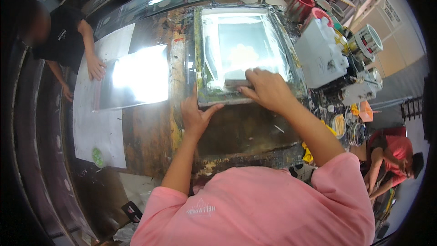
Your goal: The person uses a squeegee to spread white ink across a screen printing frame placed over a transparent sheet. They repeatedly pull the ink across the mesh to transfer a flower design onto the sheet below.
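Observation:
A screen printing frame [199, 54] lies on the worktable in front of me, its mesh bright with reflected light and a pale flower-like shape in it. My left hand [195, 115] grips the frame's near left corner, thumb along the near edge and fingers up the left side. My right hand [266, 89] is closed round a squeegee [237, 83] on the near part of the mesh; the fingers cover its right end. Left of the frame lies a glossy sheet [139, 75], and a co-worker's hand [95, 67] touches its left edge.
Paint-stained wood [150, 127] runs between frame and white board [98, 132]. On the right stand a white jug [321, 52], red cans [300, 7] and other tins [365, 40]. A green round object [97, 157] sits near the board's end. Another person [393, 155] sits at far right.

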Demonstrator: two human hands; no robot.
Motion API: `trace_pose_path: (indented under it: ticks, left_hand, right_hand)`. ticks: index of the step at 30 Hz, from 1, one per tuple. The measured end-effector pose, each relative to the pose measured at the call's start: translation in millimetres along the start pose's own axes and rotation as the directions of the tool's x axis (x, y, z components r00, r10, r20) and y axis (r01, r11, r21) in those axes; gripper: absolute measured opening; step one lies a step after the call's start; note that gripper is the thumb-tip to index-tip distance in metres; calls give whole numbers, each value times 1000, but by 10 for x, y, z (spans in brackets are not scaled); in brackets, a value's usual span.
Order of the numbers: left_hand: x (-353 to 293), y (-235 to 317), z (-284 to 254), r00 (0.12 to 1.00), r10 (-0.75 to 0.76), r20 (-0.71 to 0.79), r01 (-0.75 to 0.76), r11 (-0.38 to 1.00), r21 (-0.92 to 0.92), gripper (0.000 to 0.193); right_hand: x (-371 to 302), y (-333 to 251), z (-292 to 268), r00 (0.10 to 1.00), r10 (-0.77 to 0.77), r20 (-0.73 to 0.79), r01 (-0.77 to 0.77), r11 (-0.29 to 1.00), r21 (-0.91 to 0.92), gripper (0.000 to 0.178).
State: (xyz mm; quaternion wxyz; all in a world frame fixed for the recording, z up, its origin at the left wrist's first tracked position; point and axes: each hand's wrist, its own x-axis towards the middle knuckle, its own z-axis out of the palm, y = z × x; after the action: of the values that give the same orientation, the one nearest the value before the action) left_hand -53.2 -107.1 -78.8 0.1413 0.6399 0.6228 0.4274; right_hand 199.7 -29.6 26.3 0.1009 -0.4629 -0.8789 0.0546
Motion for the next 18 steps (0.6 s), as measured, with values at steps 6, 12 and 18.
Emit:
trace_pose_path:
  ticks: [6,12,18]
  left_hand:
    - [458,733,-181,970,-221,-106,113,789,-604,108]
    - [678,732,-246,996,-20,89,10,994,112,125]
    - [273,388,119,939,-145,313,-66,815,575,122]
  right_hand:
    - [114,-96,-647,900,-158,-407,58,967,-247,38]
    - [858,93,-1313,743,-234,-627,63,957,-282,41]
    - [1382,289,-1719,749,-173,-639,80,982,-172,55]
